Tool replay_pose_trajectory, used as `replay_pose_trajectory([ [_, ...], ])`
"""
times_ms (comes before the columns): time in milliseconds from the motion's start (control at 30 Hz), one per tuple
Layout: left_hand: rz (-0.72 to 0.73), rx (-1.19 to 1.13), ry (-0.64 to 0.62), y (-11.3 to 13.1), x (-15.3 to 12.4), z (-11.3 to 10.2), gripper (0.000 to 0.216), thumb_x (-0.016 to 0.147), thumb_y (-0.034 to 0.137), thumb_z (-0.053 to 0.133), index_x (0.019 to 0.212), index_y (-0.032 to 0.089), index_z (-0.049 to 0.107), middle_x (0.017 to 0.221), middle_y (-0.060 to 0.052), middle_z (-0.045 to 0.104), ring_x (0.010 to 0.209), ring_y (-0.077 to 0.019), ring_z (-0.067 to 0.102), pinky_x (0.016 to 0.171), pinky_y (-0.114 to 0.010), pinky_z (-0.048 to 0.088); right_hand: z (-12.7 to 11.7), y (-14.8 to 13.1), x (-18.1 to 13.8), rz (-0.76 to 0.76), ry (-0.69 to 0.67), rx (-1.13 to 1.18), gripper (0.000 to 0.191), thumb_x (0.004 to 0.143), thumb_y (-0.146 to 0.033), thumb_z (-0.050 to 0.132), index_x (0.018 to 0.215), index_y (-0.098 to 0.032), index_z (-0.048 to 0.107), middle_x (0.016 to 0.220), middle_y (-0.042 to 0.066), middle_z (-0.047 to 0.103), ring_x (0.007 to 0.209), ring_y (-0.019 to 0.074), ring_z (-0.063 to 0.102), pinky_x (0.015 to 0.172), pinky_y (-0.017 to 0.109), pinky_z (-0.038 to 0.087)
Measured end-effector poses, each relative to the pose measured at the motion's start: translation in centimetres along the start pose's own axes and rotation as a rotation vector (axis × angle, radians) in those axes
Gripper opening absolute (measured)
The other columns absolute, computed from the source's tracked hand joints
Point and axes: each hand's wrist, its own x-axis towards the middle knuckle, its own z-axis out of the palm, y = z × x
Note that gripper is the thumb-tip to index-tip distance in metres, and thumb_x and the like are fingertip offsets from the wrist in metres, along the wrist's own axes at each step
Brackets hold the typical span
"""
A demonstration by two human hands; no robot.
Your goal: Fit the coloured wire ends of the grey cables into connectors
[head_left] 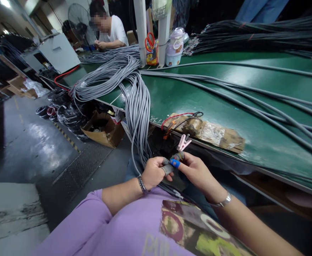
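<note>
My left hand (154, 173), with grey wraps on its fingers, is closed in front of my lap. My right hand (197, 172) meets it in a pinch, blue wrap on the thumb and a greyish wrap on the index finger. Whatever lies between the fingertips is too small and covered to make out. A thick bundle of grey cables (138, 106) hangs over the table edge and down behind my left hand. Pale cable ends (177, 193) show at my lap. Just above my right hand, a pink clip (184, 143) is at the table edge.
On the green table (172, 96) lie long grey cables (241, 90) and a taped cardboard strip (220, 135) with wires. Orange-handled scissors (150, 41) and a lilac cup (175, 46) stand by the post. Black cables (259, 35) lie behind. A co-worker (116, 32) sits across; a cardboard box (102, 129) is below.
</note>
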Motion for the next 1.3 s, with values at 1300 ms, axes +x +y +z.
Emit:
replay_pose_trajectory([
  [1300,-0.089,-0.145,-0.017,1.0,-0.3,-0.2,0.032,0.064,0.041,0.068,0.060,0.014,0.051,0.052,0.000,0.058,0.036,-0.0078,0.052,0.032,-0.017,0.021,0.3,0.6,0.2,0.055,-0.002,0.240,0.031,0.065,-0.045,0.078,0.074,-0.018,0.066,0.072,0.002,0.065,0.068,0.0151,0.056,0.068,0.028,0.046],
])
